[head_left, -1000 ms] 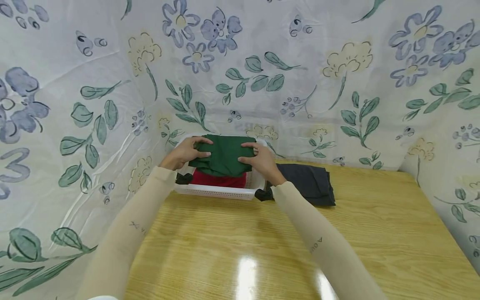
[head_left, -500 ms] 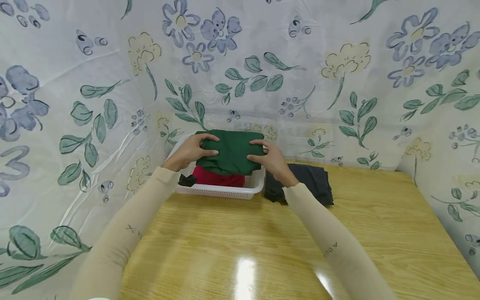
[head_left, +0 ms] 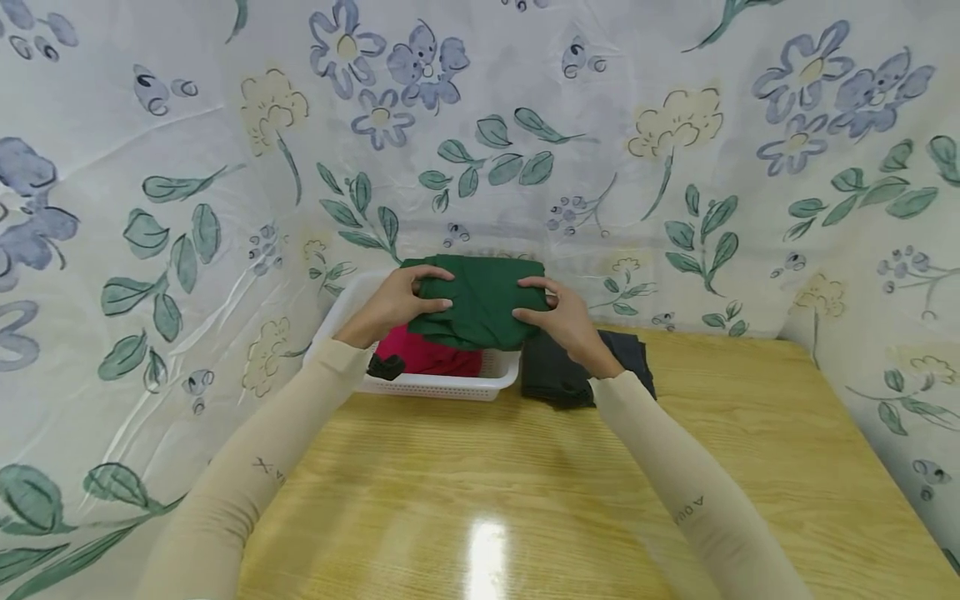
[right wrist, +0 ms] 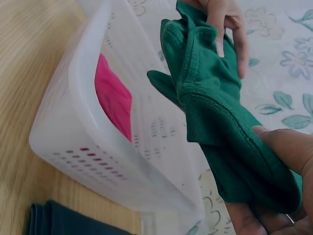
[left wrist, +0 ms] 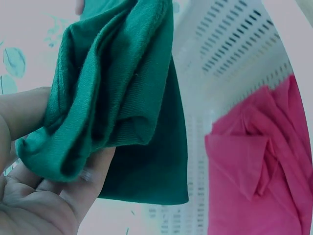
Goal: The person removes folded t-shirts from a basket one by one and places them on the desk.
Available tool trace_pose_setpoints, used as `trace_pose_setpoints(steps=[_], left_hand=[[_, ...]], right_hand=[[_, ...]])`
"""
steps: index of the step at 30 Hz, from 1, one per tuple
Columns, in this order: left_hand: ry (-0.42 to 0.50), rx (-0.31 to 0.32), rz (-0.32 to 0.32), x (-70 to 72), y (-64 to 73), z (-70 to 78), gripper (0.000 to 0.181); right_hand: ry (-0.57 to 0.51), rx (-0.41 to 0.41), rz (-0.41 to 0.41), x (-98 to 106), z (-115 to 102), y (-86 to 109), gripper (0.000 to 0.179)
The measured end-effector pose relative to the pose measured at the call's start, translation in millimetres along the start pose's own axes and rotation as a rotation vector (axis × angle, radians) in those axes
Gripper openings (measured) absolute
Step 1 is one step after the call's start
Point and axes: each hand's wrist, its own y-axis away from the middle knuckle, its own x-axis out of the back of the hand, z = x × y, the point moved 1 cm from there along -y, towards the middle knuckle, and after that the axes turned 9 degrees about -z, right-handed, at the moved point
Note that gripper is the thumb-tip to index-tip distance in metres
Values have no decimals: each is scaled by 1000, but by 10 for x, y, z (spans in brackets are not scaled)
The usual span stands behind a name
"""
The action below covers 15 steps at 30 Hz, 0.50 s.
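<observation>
Both hands hold a folded green garment [head_left: 483, 302] up above a white plastic basket [head_left: 450, 383]. My left hand [head_left: 405, 298] grips its left end, thumb on the near face and fingers over the top. At the right end my right hand [head_left: 562, 321] pinches it the same way. The left wrist view shows the layered green folds between thumb and fingers. Inside the basket lies a red-pink garment [left wrist: 254, 166], partly hidden by the green one in the head view. In the right wrist view the green garment [right wrist: 220, 112] spans between the two hands, beside the basket's rim.
A folded dark garment [head_left: 555, 375] lies on the wooden table [head_left: 450, 483] just right of the basket, partly behind the right forearm. Flower-printed sheeting [head_left: 480, 150] hangs behind and along the sides of the table.
Both hands have moved to the right and slightly up with the green garment, uncovering more of the basket's left side and the red-pink garment. The head view has shifted slightly.
</observation>
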Motion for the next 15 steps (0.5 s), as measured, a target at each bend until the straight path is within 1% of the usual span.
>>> trace_pose_setpoints(steps=[4,8,15], left_hand=[[44,-20,-13,-68,-20,52,46],[48,-37,-11,-154,-33,120,45],[-6,-68,7,-333,-90,245,43]], right_hand=[[6,5,5,87,15,60,49],[-12,-5,3,181,37,120,51],[16,-8,24,354,74,251,53]])
